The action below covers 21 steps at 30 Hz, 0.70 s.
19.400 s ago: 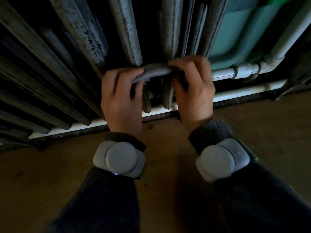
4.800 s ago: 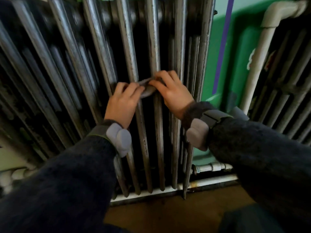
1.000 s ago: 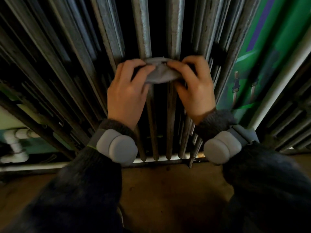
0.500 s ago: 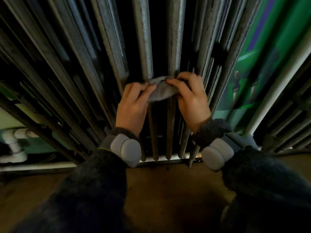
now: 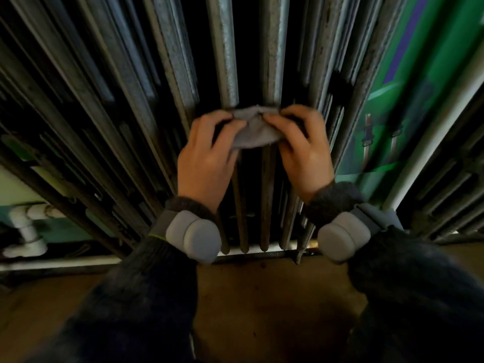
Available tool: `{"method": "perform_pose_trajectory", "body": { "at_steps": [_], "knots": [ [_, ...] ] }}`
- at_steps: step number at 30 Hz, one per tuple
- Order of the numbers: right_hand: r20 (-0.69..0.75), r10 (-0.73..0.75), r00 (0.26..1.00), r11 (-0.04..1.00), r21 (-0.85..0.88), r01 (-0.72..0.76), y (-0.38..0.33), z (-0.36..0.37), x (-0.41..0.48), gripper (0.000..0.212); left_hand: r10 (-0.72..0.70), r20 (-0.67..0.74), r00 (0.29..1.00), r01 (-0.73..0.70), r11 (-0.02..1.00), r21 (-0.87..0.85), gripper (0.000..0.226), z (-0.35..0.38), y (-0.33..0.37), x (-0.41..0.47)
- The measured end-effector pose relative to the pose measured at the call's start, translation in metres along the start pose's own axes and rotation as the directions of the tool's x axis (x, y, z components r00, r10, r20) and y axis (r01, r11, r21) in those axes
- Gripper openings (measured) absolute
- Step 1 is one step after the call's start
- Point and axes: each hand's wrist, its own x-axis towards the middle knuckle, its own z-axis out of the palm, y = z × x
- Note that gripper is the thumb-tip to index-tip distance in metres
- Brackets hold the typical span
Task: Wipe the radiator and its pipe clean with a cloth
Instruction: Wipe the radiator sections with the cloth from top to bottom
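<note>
A tall grey cast-iron radiator (image 5: 225, 61) with worn vertical columns fills the upper view. A small grey cloth (image 5: 255, 129) is pressed against two middle columns, about halfway down. My left hand (image 5: 207, 161) pinches the cloth's left side and my right hand (image 5: 305, 153) pinches its right side, fingertips almost meeting on top of it. A white pipe (image 5: 429, 132) rises at the right beside the radiator. Another white pipe (image 5: 25, 226) with an elbow joint sits low at the left.
A green wall (image 5: 408, 74) shows right of the radiator, with a second radiator (image 5: 455, 200) at the far right. A white skirting strip (image 5: 60, 262) runs along the wall base above the brown floor (image 5: 262, 305). Grey wrist devices sit on both dark sleeves.
Both hands with the cloth slid down the columns half a second ago, and have now come back up a little, staying on the same two columns.
</note>
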Motion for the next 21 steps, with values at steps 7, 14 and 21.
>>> {"method": "perform_pose_trajectory", "body": {
  "at_steps": [7,14,21],
  "knots": [
    [-0.093,0.084,0.992,0.995,-0.038,-0.088,-0.007,0.011,0.020,0.030,-0.095,-0.019,0.995,0.095,0.995,-0.018,0.036,0.010,-0.003,0.011],
    [0.198,0.002,0.980,0.997,-0.074,0.013,0.015,0.015,-0.039,0.030,0.029,0.161,0.987,-0.024,0.999,-0.029,0.033,0.028,-0.017,-0.043],
    [0.436,0.008,0.900,0.994,-0.101,0.040,0.016,0.010,-0.066,0.034,0.036,0.410,0.911,-0.039,0.999,-0.002,0.039,0.034,-0.010,-0.074]
  ]
}}
